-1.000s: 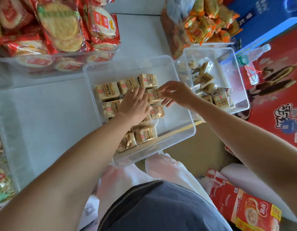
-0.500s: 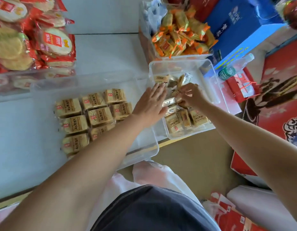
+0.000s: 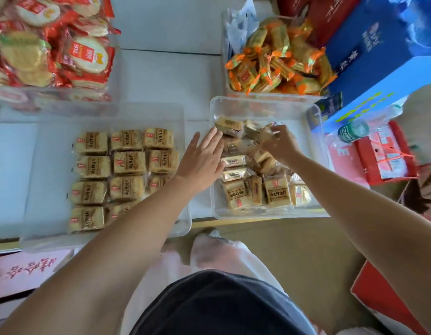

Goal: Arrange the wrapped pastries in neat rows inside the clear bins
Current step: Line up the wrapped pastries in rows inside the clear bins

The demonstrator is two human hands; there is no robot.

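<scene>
Two clear bins stand side by side on the white shelf. The left bin [image 3: 34,165] holds several tan wrapped pastries [image 3: 128,163] laid flat in neat rows. In the right bin [image 3: 303,117] more of the same wrapped pastries [image 3: 276,192] lie in a loose jumble. My left hand [image 3: 201,158] reaches over the right bin's left wall with fingers spread, fingertips touching a pastry [image 3: 230,125] at the back. My right hand [image 3: 279,143] is inside the right bin, fingers curled round a wrapped pastry [image 3: 262,134] in the pile.
A bin of red round rice crackers [image 3: 52,54] stands at the back left, and a bin of orange-wrapped snacks [image 3: 277,61] behind the right bin. Blue box [image 3: 378,52], water bottle [image 3: 354,130] and red cartons [image 3: 383,155] crowd the right. The shelf edge runs below the bins.
Both hands left the left bin's rows and moved right into the jumbled bin. My right hand has closed on a pastry there; the left has spread at the bin's edge.
</scene>
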